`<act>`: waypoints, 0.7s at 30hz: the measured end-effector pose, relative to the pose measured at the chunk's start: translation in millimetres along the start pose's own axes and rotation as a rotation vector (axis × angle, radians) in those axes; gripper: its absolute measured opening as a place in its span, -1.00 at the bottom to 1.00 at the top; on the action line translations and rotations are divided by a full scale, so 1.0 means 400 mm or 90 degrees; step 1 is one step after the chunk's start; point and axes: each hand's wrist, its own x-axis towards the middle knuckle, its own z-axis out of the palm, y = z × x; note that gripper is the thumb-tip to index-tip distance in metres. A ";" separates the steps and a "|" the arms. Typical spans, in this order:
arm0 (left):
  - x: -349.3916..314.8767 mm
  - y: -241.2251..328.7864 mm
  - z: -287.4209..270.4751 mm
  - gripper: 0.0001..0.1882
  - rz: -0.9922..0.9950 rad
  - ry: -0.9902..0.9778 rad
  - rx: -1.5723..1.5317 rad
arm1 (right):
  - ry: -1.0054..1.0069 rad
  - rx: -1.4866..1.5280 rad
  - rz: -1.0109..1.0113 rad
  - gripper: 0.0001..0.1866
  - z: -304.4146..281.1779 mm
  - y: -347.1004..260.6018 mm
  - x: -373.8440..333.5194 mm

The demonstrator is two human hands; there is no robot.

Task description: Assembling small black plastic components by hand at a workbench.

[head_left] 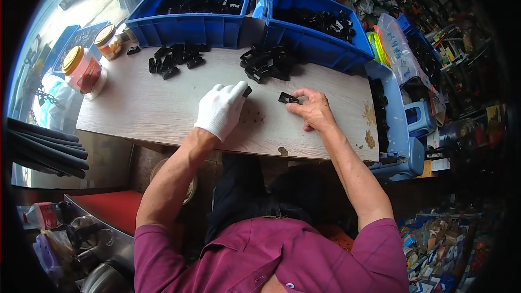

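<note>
My left hand (220, 111), in a white knit glove, is closed over the pale worktable, its fingers round a small black piece (247, 91) that shows only in part. To its right, my bare right hand (315, 109) pinches a black plastic part (285, 97) with an open slot, between thumb and fingertips. The two pieces are apart. Just beyond my hands lies a heap of like black parts (266, 64). Farther left, a second, looser group of black parts (172, 58) is spread on the tabletop.
Two blue bins (187, 31) (320, 46) holding black parts stand along the far edge. Lidded jars (86, 73) stand at the far left. Against the right edge is a lighter blue crate (399, 125) with more black parts. The worn table edge (282, 154) faces me.
</note>
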 end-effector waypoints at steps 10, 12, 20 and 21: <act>0.090 0.093 0.105 -0.66 0.205 -0.055 -0.158 | -0.026 0.027 -0.026 -0.68 0.027 -0.006 -0.022; 0.107 0.101 0.113 -0.64 0.215 -0.099 -0.154 | -0.014 0.034 -0.029 -0.71 0.016 0.010 -0.022; 0.096 0.092 0.120 -0.64 0.266 -0.105 -0.123 | -0.014 0.032 -0.034 -0.75 0.018 0.018 -0.017; 0.089 0.091 0.121 -0.63 0.279 -0.069 -0.114 | -0.017 0.034 -0.035 -0.75 0.017 0.018 -0.015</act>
